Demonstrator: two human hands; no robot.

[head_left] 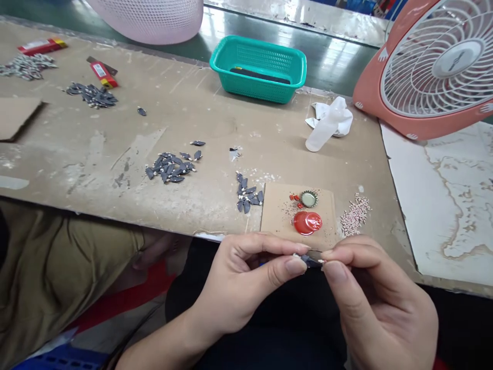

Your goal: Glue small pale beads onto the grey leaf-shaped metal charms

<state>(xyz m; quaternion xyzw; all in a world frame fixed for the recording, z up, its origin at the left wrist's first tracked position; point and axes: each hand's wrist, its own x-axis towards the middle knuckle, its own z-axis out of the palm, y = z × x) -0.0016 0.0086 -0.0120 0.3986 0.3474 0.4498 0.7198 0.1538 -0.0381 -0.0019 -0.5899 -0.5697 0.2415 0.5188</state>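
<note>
My left hand [246,285] pinches a small dark grey leaf-shaped piece [308,260] with pale tips between thumb and forefinger. At the other end of that piece, my right hand [379,303] is closed, thumb and forefinger pressed on a tiny pale bit [321,261] that mostly hides between them. Just beyond the hands lies a cardboard square [277,205] bearing a glossy red cap-like dish [302,224], a bottle cap [308,199] and red crumbs. Several similar grey pieces [248,194] lie left of the cardboard. To its right is a pile of tiny pinkish bits [355,215].
Farther left are more grey pieces [169,167] and red-yellow boxes [103,74]. A green basket [258,90] and pink mesh basket [154,20] stand at the back. An orange fan [372,97] is at right, near a translucent bottle [321,134]. Another person's leg [69,257] is at left.
</note>
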